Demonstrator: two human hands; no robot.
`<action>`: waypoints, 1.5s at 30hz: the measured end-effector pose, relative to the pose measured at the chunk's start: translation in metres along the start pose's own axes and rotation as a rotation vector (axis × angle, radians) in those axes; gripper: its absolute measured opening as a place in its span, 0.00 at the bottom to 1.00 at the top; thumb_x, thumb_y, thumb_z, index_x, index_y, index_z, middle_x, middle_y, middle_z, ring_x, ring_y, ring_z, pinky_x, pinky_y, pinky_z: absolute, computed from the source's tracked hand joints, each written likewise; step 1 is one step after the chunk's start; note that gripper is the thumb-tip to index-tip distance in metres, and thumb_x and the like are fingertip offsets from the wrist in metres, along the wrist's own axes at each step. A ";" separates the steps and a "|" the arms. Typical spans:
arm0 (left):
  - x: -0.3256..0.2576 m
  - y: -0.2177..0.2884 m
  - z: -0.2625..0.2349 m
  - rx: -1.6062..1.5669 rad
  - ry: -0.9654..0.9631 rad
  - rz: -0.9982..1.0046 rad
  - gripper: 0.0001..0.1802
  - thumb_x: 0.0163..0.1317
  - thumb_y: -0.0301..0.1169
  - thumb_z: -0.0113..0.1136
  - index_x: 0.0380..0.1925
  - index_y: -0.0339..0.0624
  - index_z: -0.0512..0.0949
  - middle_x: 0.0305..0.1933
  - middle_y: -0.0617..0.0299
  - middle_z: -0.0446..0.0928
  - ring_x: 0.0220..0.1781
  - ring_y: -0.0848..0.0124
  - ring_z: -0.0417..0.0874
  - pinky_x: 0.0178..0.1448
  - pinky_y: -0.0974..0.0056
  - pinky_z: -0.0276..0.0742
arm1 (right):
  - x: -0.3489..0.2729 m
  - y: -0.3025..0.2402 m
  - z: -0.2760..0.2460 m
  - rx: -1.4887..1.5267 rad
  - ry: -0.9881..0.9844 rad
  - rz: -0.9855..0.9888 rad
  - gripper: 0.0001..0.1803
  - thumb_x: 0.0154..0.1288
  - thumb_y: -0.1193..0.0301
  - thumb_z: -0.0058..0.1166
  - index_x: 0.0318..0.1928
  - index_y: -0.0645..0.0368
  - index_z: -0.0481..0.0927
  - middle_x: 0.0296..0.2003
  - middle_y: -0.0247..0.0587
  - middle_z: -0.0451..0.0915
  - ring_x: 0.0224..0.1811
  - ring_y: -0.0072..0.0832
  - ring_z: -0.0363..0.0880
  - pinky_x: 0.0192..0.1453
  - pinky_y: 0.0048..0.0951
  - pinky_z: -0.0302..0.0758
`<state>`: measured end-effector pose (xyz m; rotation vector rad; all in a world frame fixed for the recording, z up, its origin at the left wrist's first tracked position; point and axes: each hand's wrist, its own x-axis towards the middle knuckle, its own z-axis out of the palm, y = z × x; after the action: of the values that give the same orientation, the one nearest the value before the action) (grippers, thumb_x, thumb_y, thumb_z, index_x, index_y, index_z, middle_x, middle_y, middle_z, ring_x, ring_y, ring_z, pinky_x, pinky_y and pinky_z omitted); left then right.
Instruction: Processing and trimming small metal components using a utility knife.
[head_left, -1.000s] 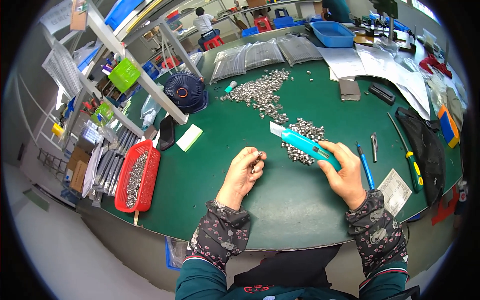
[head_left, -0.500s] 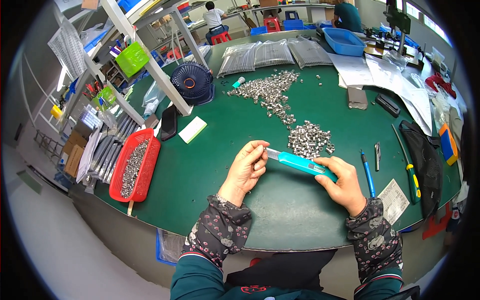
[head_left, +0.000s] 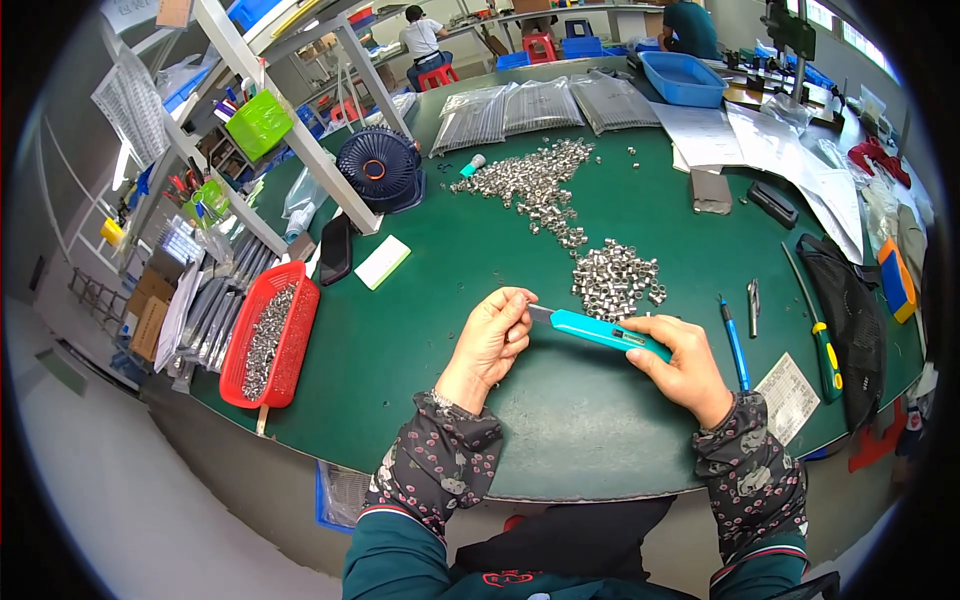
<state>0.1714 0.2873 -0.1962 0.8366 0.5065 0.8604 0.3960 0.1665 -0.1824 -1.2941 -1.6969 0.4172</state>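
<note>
My right hand (head_left: 683, 362) is closed round the handle of a teal utility knife (head_left: 592, 328), holding it level over the near part of the table. Its metal blade (head_left: 540, 314) is out and points left, to the fingertips of my left hand (head_left: 490, 342). Thumb and forefinger of that hand are pinched at the blade's end; whatever sits between them is hidden. Just beyond the knife lies a small pile of short silvery metal rings (head_left: 615, 280). A larger spread of the same rings (head_left: 530, 184) lies farther back.
On the left stand a red basket (head_left: 235, 365) of small metal parts, a phone (head_left: 336, 248) and a dark fan (head_left: 378, 166). To the right lie a blue pen-like tool (head_left: 735, 345), a screwdriver (head_left: 826, 360) and a black pouch (head_left: 850, 330). Bagged rods (head_left: 545, 106) line the back.
The knife has turned slightly in my right hand, and its blade now looks darker. Both hands stay in nearly the same place. The whole view has shifted a little.
</note>
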 end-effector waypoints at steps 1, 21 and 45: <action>0.000 0.000 0.000 0.000 0.001 -0.002 0.08 0.64 0.32 0.53 0.35 0.39 0.74 0.23 0.67 0.70 0.16 0.85 0.60 0.15 0.80 0.50 | 0.001 0.000 0.000 0.005 -0.004 0.012 0.17 0.51 0.73 0.57 0.43 0.64 0.78 0.28 0.46 0.77 0.30 0.35 0.75 0.35 0.30 0.70; -0.002 0.001 0.006 0.120 0.068 0.052 0.13 0.66 0.36 0.50 0.40 0.37 0.74 0.28 0.65 0.69 0.18 0.84 0.61 0.15 0.81 0.51 | 0.003 -0.004 0.000 -0.194 0.255 -0.181 0.18 0.48 0.75 0.60 0.43 0.61 0.77 0.24 0.44 0.72 0.23 0.39 0.72 0.27 0.34 0.68; -0.001 -0.001 0.000 0.019 0.053 0.040 0.11 0.66 0.34 0.50 0.37 0.36 0.74 0.25 0.66 0.70 0.17 0.84 0.61 0.15 0.80 0.51 | 0.001 -0.002 0.002 -0.024 0.039 -0.052 0.16 0.51 0.70 0.60 0.42 0.60 0.78 0.29 0.45 0.77 0.30 0.40 0.77 0.34 0.34 0.72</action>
<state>0.1715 0.2865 -0.1965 0.8456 0.5467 0.9176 0.3936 0.1667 -0.1818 -1.2641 -1.7043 0.3402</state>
